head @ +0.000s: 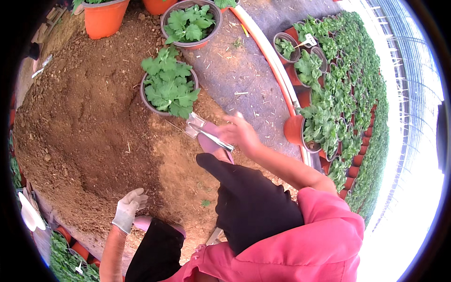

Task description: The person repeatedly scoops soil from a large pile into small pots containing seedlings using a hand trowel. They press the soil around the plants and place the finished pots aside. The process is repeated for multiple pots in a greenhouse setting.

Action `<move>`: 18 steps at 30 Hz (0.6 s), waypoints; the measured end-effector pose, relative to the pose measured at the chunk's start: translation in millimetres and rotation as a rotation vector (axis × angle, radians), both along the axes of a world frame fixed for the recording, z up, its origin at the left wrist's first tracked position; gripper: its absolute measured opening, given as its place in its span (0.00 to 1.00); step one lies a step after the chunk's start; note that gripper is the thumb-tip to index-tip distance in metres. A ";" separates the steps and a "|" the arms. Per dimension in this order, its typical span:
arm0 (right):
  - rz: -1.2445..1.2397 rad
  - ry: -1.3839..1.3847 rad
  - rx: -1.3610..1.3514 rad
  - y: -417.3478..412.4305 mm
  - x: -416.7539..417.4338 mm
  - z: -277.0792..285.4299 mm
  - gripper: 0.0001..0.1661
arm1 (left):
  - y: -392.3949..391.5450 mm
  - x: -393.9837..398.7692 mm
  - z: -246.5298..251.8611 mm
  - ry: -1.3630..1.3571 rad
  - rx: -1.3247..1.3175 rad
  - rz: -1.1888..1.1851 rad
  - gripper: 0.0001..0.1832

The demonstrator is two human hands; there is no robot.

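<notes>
My right hand (241, 134) is bare and slightly blurred, fingers apart, beside the handle of a metal hand trowel (211, 135). No grip on the trowel shows. The trowel lies across my pink shoe (208, 141), its blade close to a potted plant (171, 86) with lobed green leaves. That plant's round pot (144, 95) rests at the edge of a mound of brown soil (98, 105). In a white glove, my left hand (129, 210) hovers over the near side of the soil, holding nothing, with fingers parted.
More potted plants (190, 24) and an orange pot (105, 19) stand beyond the soil. An orange-and-white pipe (271, 60) borders dense rows of pots (338, 88) on the right. A white round object (31, 211) is at far left. Part of a person (34, 51) appears at upper left.
</notes>
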State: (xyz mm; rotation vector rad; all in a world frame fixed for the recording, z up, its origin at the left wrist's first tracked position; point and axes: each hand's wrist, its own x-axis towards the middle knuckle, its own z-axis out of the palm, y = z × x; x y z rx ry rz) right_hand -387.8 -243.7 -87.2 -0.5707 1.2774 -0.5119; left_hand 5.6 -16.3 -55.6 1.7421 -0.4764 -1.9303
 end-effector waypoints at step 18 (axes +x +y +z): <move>-0.773 0.235 -0.052 45.3 -183.2 69.2 0.16 | 26.2 6.6 -13.9 0.003 0.049 -0.038 0.25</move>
